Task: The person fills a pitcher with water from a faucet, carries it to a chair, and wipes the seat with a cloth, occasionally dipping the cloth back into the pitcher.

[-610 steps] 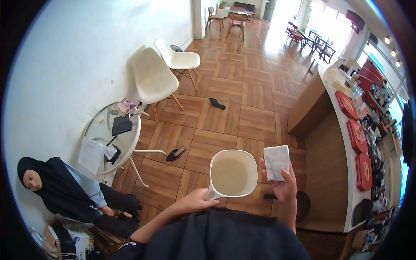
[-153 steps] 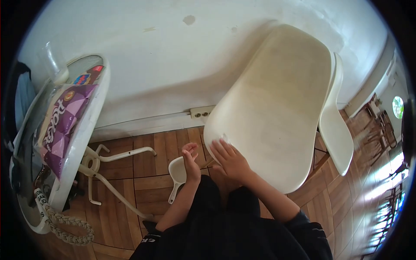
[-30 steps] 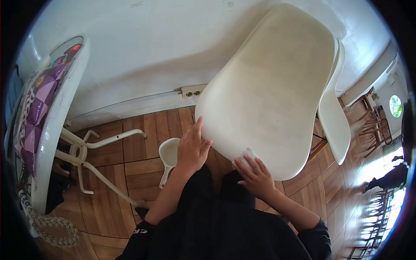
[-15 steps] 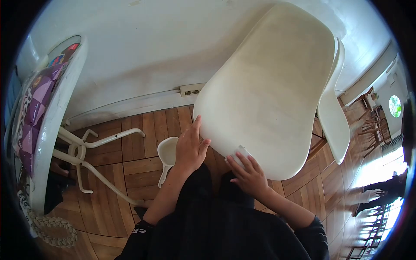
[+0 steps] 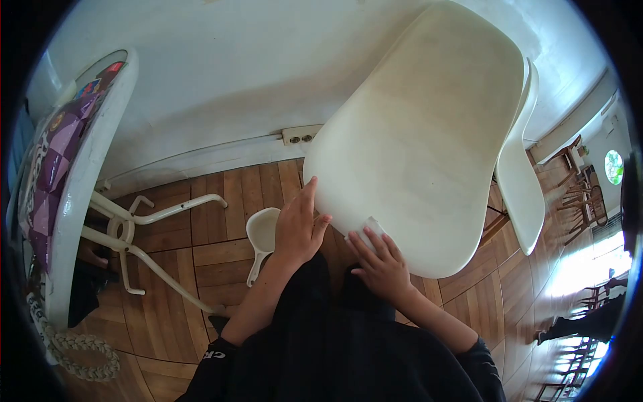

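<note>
A cream moulded chair [image 5: 429,134] with a smooth, faintly smudged surface stands in front of me. My left hand [image 5: 301,224] lies along the left front edge of its seat, fingers stretched out and thumb apart. Near the front edge, my right hand [image 5: 383,262] presses a small white sponge-like block [image 5: 372,226] flat against the seat, fingers over it. Below my left hand, a white plastic dipper [image 5: 262,231] with a handle sits on the floor.
At left is a round white table [image 5: 100,161] with purple packets [image 5: 67,141] on it and splayed metal legs [image 5: 174,281]. A braided rope [image 5: 90,362] hangs beside it. Another cream chair part [image 5: 521,194] stands at right. A wall socket [image 5: 300,135], wooden chairs [image 5: 589,204] and a person's legs [image 5: 583,321] show farther off.
My right hand has slid the white block slightly left along the seat's front edge. My left hand keeps its place on the edge. The person's legs at far right have shifted.
</note>
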The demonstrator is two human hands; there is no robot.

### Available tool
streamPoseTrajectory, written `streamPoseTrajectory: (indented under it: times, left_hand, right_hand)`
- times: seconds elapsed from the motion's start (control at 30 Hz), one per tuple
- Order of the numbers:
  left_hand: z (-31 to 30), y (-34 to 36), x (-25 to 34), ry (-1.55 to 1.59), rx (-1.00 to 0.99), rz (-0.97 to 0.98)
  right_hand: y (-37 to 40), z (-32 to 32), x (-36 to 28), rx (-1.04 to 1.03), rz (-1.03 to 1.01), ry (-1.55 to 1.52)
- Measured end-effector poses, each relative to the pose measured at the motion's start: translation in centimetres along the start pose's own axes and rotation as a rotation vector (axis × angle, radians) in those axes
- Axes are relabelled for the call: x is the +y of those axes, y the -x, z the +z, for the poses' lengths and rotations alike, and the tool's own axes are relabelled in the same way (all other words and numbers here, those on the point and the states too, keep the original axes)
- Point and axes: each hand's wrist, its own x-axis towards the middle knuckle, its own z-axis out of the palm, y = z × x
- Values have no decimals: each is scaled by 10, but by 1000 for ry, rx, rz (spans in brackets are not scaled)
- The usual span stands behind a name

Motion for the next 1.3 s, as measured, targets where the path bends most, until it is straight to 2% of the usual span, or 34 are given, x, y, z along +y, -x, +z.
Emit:
streamPoseTrajectory:
  times: [0.2, 0.4, 0.57, 0.7, 0.9, 1.1, 1.3]
  left_hand:
    - [-1, 1, 5, 24, -3, -23]
    - [0, 0, -1, 46, -12, -23]
    - [-2, 1, 2, 96, -46, -60]
    - [0, 1, 1, 45, 3, -25]
    - [1, 1, -2, 69, -15, -26]
    - [-1, 1, 1, 82, -24, -44]
    - [-2, 0, 1, 52, -15, -18]
  right_hand:
    - [31, -12, 19, -51, 8, 18]
    - [1, -14, 10, -50, -2, -153]
    - [13, -17, 17, -56, -6, -123]
    - [26, -25, 25, -92, 23, -127]
    - [-4, -14, 10, -25, 14, -207]
    - [24, -19, 28, -80, 3, -131]
    - [10, -20, 17, -59, 50, -153]
